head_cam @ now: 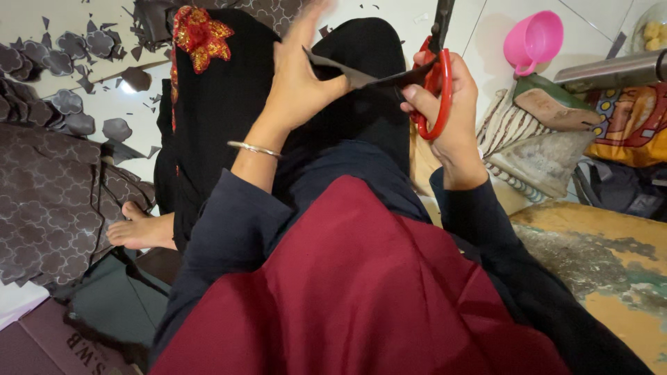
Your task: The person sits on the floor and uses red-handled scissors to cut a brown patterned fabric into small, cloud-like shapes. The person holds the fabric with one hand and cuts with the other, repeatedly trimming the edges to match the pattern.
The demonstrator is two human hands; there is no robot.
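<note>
Head view, looking down over the lap. The dark sheet piece lies between the two hands, its long axis running roughly left to right; the left hand pinches its left end between thumb and forefinger, the other fingers spread upward. The right hand is closed through the red handles of the scissors, whose blades point up out of frame (their opening cannot be told). The piece's right end touches the right fingers, just beside the handles. Cut scraps litter the white floor.
</note>
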